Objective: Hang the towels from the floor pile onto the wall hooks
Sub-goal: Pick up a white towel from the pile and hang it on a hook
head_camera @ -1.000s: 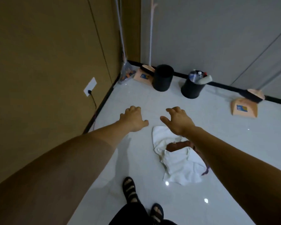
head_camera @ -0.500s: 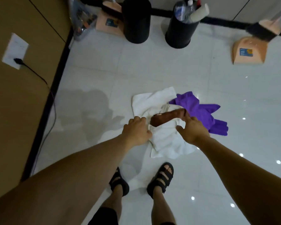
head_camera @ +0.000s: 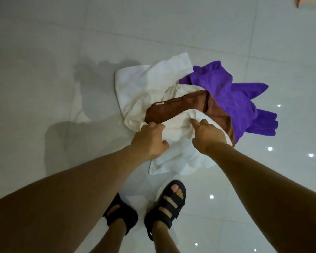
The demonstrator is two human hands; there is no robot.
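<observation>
Floor tiles [head_camera: 62, 52] were strewn with towels: a white towel [head_camera: 144, 83], gripped at its fold by left hand [head_camera: 150, 141] and right hand [head_camera: 210, 136]; a purple towel [head_camera: 235, 103] beyond the right grip; a brown towel [head_camera: 171, 110] just past both, its pale tag [head_camera: 159, 103] unreadable.

**Both hands on the white towel**

The person bends over a pile of towels on the glossy pale tiled floor [head_camera: 44, 52]. The left hand [head_camera: 150, 141] and right hand [head_camera: 208, 136] sit side by side at the near part of the pile, fingers curled into a raised fold of the white towel [head_camera: 144, 84]. That towel spreads widest, one corner reaching far and left, another edge lying flat near the feet. A brown towel [head_camera: 171, 108] lies bunched in its middle, just beyond the knuckles. A purple towel [head_camera: 232, 99] sprawls to the right, touching the brown one. Black strapped sandals [head_camera: 168, 207] stand just near of the pile. Small bright light spots dot the tiles on the right.
</observation>
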